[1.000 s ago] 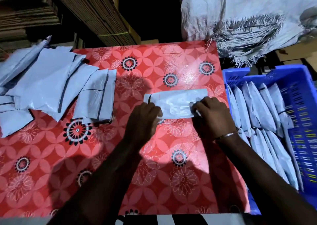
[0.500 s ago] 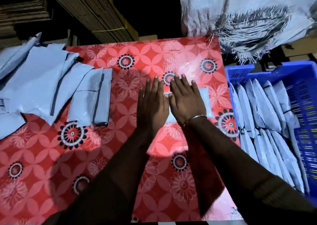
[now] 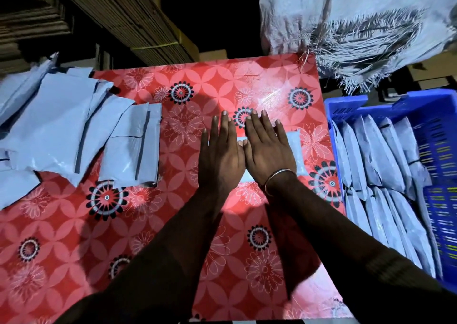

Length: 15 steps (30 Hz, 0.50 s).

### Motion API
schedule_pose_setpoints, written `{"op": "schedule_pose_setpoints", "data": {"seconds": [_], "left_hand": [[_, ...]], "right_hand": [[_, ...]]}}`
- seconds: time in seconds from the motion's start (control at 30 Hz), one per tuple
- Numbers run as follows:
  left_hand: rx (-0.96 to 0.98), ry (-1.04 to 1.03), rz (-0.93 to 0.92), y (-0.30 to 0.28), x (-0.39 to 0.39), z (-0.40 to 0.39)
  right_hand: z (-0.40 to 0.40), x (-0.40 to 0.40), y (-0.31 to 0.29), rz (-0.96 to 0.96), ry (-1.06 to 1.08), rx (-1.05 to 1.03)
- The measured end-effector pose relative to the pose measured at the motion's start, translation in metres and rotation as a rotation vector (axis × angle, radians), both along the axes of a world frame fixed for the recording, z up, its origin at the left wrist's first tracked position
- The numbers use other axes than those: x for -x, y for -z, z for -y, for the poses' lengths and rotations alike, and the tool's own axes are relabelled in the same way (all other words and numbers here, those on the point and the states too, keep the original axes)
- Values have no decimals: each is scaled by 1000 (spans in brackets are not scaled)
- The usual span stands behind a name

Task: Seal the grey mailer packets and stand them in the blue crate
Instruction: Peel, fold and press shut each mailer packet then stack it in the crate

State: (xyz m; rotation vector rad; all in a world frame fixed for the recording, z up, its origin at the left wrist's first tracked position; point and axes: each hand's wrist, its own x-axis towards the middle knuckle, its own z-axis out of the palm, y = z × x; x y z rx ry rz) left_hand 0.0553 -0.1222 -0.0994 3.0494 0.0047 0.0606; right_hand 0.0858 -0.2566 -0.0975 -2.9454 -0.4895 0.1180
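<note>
Pressing flat with straight fingers, the left hand [image 3: 220,154] and right hand [image 3: 268,153] lie side by side on a small grey plastic mailer packet [image 3: 294,150], neither grip curled round it; it lies on the red flower-patterned tabletop [image 3: 173,224]; filled grey packets [image 3: 376,155] stand in the blue plastic crate [image 3: 445,150] just right; unsealed grey mailers [image 3: 74,133] overlap at the left edge.

The bench [image 3: 272,81] is wearing a smooth, glossy red floral plastic cover, catching light. The grey mailer packets [image 3: 61,135] are showing thin plastic film, slightly shiny and creased. The blue crate [image 3: 346,103] is looking like hard moulded plastic. A thin metal bangle [image 3: 277,176] is gleaming. A woven sack [image 3: 358,27] is fraying roughly.
</note>
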Motion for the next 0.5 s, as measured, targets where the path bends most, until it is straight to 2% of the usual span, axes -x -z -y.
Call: {"op": "schedule_pose_setpoints", "data": {"seconds": [0.27, 0.5], "left_hand": [[127, -13, 36, 15, 3, -19], [77, -117, -10, 15, 38, -55]], "right_hand": [[29, 1, 2, -18, 32, -24], [85, 10, 6, -52, 162, -53]]}}
